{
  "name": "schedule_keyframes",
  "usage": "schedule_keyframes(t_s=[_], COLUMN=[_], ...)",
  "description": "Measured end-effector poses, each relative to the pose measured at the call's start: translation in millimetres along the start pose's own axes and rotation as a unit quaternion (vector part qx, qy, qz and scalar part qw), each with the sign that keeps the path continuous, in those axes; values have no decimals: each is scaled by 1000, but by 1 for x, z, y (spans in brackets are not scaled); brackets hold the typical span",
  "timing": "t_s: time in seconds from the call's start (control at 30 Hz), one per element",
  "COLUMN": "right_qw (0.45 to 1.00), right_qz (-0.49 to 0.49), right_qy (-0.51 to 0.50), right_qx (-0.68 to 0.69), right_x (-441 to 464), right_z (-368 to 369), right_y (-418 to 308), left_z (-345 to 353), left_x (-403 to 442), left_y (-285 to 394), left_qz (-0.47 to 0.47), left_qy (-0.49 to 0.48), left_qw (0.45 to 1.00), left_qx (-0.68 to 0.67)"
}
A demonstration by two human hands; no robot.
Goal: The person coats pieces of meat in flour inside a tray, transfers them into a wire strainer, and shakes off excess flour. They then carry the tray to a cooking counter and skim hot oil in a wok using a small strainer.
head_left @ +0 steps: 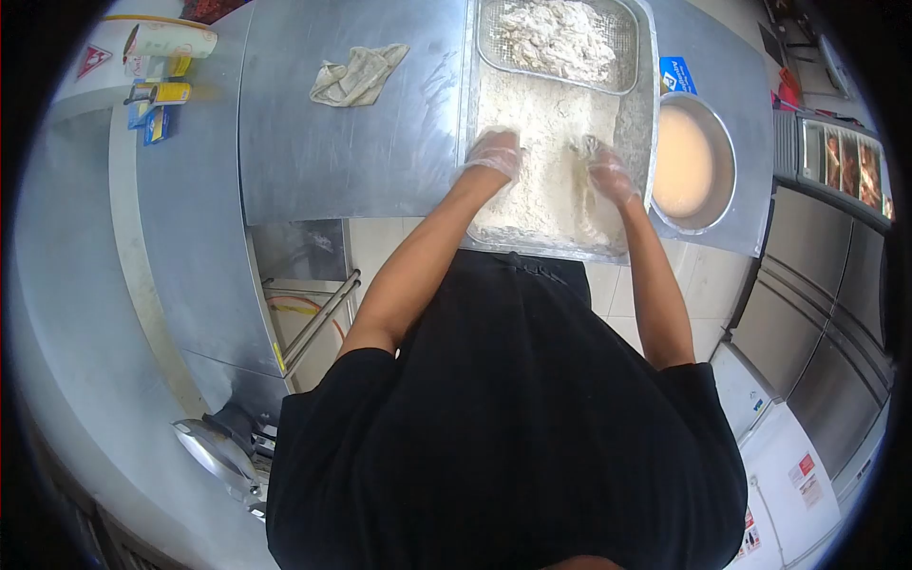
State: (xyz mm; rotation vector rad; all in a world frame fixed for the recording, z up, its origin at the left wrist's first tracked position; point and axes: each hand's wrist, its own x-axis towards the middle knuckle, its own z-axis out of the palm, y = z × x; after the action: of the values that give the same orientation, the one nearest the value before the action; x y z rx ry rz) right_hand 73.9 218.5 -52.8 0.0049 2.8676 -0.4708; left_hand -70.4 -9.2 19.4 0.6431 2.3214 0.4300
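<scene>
A large metal tray (pixel 650 104) of white flour (pixel 546 190) lies in front of me. My left hand (pixel 494 155), in a clear plastic glove, is down in the flour on the tray's left side; its fingertips are hidden. On the right side, near the tray wall, my gloved right hand (pixel 613 176) touches the flour, its fingers blurred and dusted white. Whether either hand grips anything cannot be seen. At the tray's far end sits a wire mesh basket (pixel 556 84) with a heap of flour-coated pieces (pixel 560 38).
Right of the tray stands a round metal bowl (pixel 730 176) of pale orange liquid (pixel 684 161), beside a blue packet (pixel 676 76). A crumpled cloth (pixel 359 76) lies on the steel table (pixel 351 161) at left. Cans and small boxes (pixel 157 123) stand farther left.
</scene>
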Motion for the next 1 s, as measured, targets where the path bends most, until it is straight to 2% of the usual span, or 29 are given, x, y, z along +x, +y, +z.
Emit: schedule_keyframes(t_s=[0.1, 0.17, 0.27, 0.37, 0.4, 0.47, 0.5, 0.57, 0.6, 0.7, 0.73, 0.83, 0.87, 0.93, 1.0], right_qw=[991, 979, 976, 961, 966, 970, 974, 981, 986, 997, 987, 986, 883, 766, 741], right_qz=[118, 170, 177, 189, 162, 109, 92, 57, 73, 39, 74, 63, 54, 20, 155], right_qy=[-22, -16, -13, 90, 116, 166, 161, 150, 136, 63, 113, 107, 90, 80, 117], right_qx=[56, 108, 126, 179, 167, 141, 131, 111, 61, 19, 83, 110, 458, 638, 643], right_x=[15, 9, 5, 4, 5, 9, 13, 28, 35, 44, 41, 34, 33, 34, 39], right_z=[-37, -72, -42, -28, -31, -33, -28, -8, 18, 37, 17, -29, -20, -58, -116], right_y=[-32, -71, -56, -55, -58, -69, -75, -85, -84, -78, -87, -79, -53, -36, -56], left_z=[21, 22, 12, 35, 38, 46, 48, 44, 41, 36, 36, 45, 48, 52, 55], left_x=[18, 15, 1, 8, 9, 11, 8, 1, -3, -18, -19, -20, -19, -16, -15], left_y=[-19, -15, -6, -21, -23, -24, -23, -20, -16, -3, -3, -5, -6, -6, -6], left_qz=[75, 46, 20, 56, 78, 43, 25, 18, 15, 13, 10, 22, 40, 61, 66], left_qy=[45, 28, 18, 66, 90, 71, 61, -20, -59, -61, -70, -107, -122, -140, -147], left_qw=[996, 998, 999, 996, 992, 997, 997, 998, 995, 994, 994, 992, 990, 987, 986], left_qx=[16, 20, -19, -32, -27, 9, 26, 63, 80, 87, 82, 64, 61, 49, 32])
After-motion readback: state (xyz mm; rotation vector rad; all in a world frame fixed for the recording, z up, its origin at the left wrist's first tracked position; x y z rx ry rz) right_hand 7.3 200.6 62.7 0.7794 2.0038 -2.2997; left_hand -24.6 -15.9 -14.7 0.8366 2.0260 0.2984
